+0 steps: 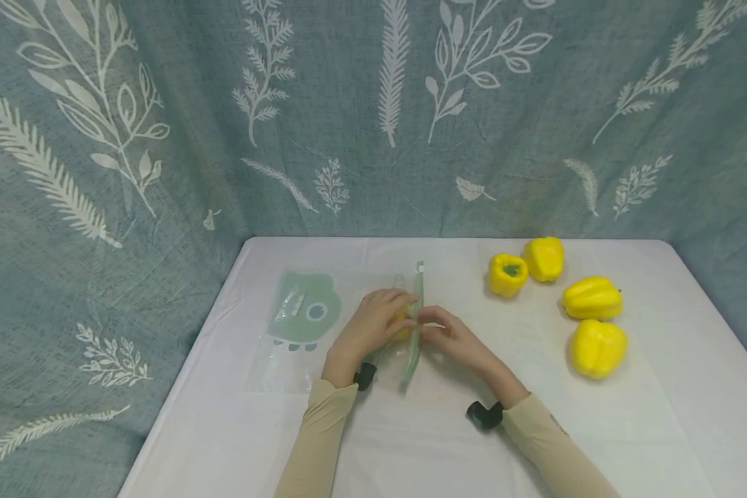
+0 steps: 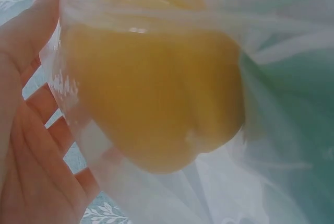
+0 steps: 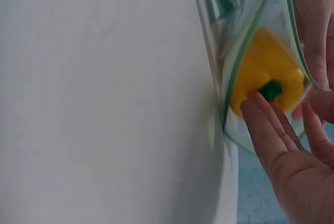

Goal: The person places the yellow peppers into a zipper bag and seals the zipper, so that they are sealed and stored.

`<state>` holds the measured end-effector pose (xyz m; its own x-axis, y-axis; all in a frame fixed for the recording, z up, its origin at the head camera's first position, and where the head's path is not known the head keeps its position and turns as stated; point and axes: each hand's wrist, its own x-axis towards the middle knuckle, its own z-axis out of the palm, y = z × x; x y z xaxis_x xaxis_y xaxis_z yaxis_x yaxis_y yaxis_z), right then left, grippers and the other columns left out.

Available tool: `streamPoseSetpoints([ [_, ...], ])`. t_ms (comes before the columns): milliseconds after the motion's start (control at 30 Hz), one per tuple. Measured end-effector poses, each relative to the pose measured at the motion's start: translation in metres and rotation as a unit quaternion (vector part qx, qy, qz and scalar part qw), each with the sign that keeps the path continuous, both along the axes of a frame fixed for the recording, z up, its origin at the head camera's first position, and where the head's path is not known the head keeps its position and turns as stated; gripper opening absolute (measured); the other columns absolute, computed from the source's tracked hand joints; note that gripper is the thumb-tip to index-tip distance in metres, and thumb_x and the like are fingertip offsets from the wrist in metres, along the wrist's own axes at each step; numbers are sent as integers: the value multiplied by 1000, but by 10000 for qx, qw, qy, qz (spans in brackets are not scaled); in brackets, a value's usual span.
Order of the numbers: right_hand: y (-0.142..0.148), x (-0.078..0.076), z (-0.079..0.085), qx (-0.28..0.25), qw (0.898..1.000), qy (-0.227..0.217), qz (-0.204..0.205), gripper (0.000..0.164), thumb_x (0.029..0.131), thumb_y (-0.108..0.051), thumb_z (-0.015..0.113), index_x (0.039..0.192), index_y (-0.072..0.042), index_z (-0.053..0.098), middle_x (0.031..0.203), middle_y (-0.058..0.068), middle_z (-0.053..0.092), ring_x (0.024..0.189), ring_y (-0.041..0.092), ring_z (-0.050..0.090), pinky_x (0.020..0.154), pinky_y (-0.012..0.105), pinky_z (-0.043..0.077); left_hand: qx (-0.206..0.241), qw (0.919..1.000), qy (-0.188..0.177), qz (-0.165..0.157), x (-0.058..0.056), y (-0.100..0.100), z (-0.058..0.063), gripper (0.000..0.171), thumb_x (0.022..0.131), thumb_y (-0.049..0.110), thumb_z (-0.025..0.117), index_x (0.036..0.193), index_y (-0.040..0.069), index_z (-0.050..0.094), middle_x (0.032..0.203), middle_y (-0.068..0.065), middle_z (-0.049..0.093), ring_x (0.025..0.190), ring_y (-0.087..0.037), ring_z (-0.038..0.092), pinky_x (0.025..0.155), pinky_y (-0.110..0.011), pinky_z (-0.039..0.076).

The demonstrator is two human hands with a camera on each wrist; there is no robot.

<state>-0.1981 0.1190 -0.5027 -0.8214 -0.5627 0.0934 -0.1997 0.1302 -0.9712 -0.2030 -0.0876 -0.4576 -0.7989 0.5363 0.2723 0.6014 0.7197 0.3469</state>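
A yellow bell pepper (image 3: 263, 59) with a green stem sits inside a clear zip bag (image 3: 241, 59) with a green rim. The bag's mouth faces right in the head view. My left hand (image 1: 373, 318) holds the bag near its rim, thumb on the near side and fingers behind the plastic in the left wrist view. The bell pepper (image 2: 156, 93) shows through the film beside that palm. From the right, my right hand (image 1: 457, 339) reaches into the mouth. In the right wrist view its extended fingers (image 3: 261, 125) touch the pepper beside the stem.
Another clear bag with a green cartoon print (image 1: 299, 304) lies flat at the left of the white table (image 1: 423, 443). Several yellow bell peppers (image 1: 597, 348) rest on the right side. A leaf-patterned curtain (image 1: 348, 117) hangs behind the table and along its sides.
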Motion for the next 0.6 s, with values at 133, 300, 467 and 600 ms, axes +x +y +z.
streamPoseSetpoints([
  [133,8,1,5,71,9999,46,-122,35,96,-18,51,129,-8,46,133,12,48,116,28,54,97,39,45,37,10000,14,-36,0,-1,0,44,89,36,59,129,18,54,125,-2,57,120,-23,48,106,-43,32],
  [300,24,2,15,161,9992,177,-334,35,96,-14,51,129,-3,45,131,16,48,113,29,57,94,35,48,50,10000,-53,-4,-1,-1,0,45,88,35,60,130,19,53,125,-3,56,119,-23,48,106,-44,33],
  [467,45,4,25,156,9972,520,-509,35,94,-7,51,128,1,44,128,21,50,112,34,56,93,28,48,84,9999,-114,11,-1,0,1,44,88,34,60,129,19,54,125,-2,57,118,-24,49,105,-44,33],
  [600,63,7,33,285,9943,739,-708,35,94,-8,52,128,1,44,127,22,50,111,35,56,90,21,48,12,10000,-35,-1,-1,-1,1,45,89,35,60,130,19,53,124,-2,57,117,-23,50,105,-43,33],
])
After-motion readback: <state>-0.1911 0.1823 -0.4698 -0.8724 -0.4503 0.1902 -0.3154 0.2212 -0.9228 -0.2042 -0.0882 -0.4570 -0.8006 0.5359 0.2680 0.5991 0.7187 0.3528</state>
